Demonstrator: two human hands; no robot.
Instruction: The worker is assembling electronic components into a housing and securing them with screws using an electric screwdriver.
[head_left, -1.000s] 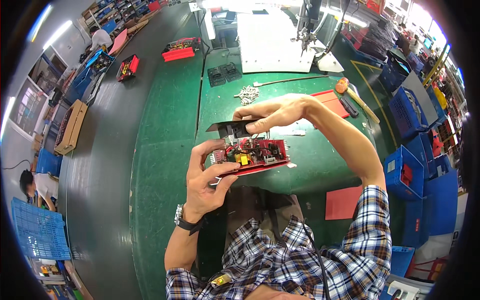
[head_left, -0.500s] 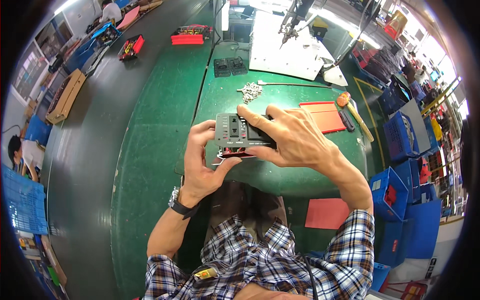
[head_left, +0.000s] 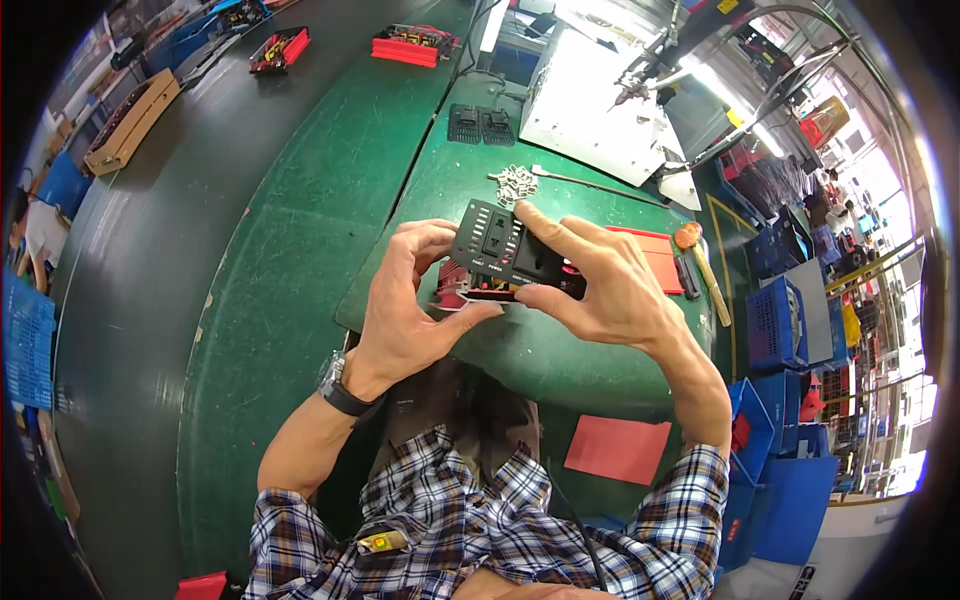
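Over the near part of the green bench I hold a boxy device with a black slotted end panel [head_left: 484, 240] that has sockets in it. My right hand [head_left: 615, 285] grips that panel, index finger along its far edge and thumb at its near edge. My left hand [head_left: 405, 305] curls round the left side of the red casing [head_left: 451, 284], its thumb along the near side. Between panel and casing a gap shows on the near side, with parts inside too small to make out. My palms hide much of the casing.
Beyond my hands lie a pile of small metal pieces [head_left: 515, 184], two black slotted panels [head_left: 481, 124] and a white-tipped rod [head_left: 600, 184]. At right are a red-orange panel [head_left: 650, 255], a mallet [head_left: 708, 270] and a white machine bed [head_left: 590, 110]. A dark conveyor [head_left: 140, 330] runs left.
The black panel has turned and tilted, showing more red casing at its left. Both hands keep hold of the device. The whole view has shifted and rotated slightly.
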